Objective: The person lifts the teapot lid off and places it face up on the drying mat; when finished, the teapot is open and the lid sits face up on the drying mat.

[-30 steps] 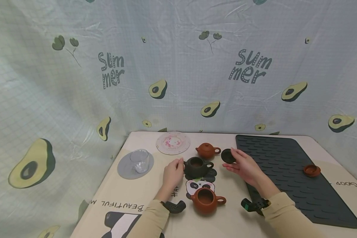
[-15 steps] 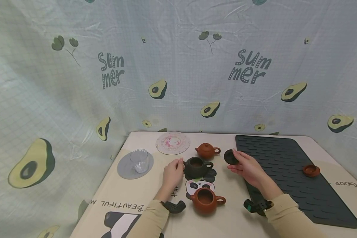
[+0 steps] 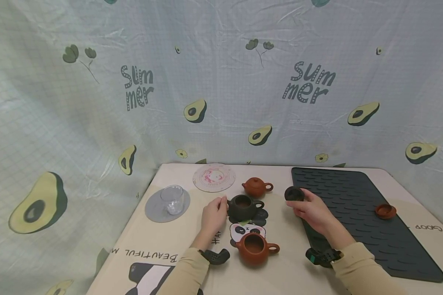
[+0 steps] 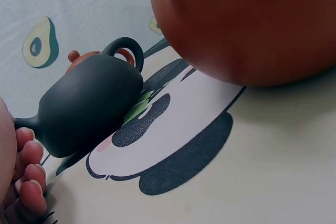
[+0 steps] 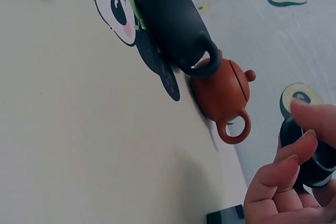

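A black teapot (image 3: 242, 208) without its lid stands on the table, its handle to the right. My left hand (image 3: 214, 214) pinches its spout (image 4: 27, 123) between thumb and fingers. My right hand (image 3: 315, 209) is raised beside the dark mat and holds a round black teapot lid (image 3: 293, 194), tilted so that its hollow underside shows in the head view. In the right wrist view thumb and fingers wrap the lid (image 5: 316, 162). A lidless reddish-brown teapot (image 3: 253, 248) stands nearest me, looming large in the left wrist view. Behind the black teapot is a smaller lidded brown teapot (image 3: 256, 187).
A dark ridged mat (image 3: 339, 196) covers the right side, with a brown lid (image 3: 385, 211) lying upturned on it. At left a clear glass cup (image 3: 172, 199) stands on a grey round coaster (image 3: 154, 213). A pink patterned disc (image 3: 214, 178) lies at the back.
My right hand has drawn right and slightly toward me with the black lid, turning its underside more into view. My left hand and the teapots have stayed in place.
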A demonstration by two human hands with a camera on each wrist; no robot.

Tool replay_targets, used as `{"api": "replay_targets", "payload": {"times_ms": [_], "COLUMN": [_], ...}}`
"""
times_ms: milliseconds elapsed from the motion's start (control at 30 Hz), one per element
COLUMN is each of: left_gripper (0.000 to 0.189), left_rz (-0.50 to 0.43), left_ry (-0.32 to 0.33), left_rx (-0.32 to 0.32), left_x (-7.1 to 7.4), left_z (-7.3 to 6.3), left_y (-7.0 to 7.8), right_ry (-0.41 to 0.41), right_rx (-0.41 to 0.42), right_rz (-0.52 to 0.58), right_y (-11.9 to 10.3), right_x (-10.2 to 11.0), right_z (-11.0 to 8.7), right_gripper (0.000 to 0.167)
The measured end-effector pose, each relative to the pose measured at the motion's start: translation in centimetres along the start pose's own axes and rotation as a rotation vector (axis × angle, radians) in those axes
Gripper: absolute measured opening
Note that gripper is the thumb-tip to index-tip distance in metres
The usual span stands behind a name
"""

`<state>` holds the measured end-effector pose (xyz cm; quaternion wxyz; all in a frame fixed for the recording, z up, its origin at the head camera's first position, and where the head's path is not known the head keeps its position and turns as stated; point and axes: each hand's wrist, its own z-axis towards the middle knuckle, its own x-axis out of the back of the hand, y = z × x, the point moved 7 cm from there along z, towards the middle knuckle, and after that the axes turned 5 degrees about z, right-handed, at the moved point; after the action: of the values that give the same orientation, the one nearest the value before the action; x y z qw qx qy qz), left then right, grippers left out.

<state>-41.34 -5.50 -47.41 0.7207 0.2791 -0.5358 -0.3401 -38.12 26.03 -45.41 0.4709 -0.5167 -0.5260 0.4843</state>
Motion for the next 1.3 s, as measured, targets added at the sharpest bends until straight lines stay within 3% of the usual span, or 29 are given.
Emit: {"api": "replay_targets", "payload": {"times_ms": [500,967,1300], "left_gripper": [0.038,0.038,0.038], "left_rz": [0.009,0.012,0.009], "left_ry": [-0.005,-0.002,0.002], "left_rx": [-0.003,-0.006,-0.01], "left_x": [-0.1,-0.2,0.0], "left_z": [0.1,0.1,0.0], "left_y": [0.0,0.0,0.0], "right_ry": [0.053,0.122,0.167], "right_rx": [0.016,0.027,0.018], "right_rz": [-0.119,-0.179,-0.22], "right_y": [0.0,0.0,0.2], "right_x": [1.4,4.1,5.9], "right_z": [-0.7,-1.5,-2.0], "right_gripper": [0.077,0.077,0.09]}}
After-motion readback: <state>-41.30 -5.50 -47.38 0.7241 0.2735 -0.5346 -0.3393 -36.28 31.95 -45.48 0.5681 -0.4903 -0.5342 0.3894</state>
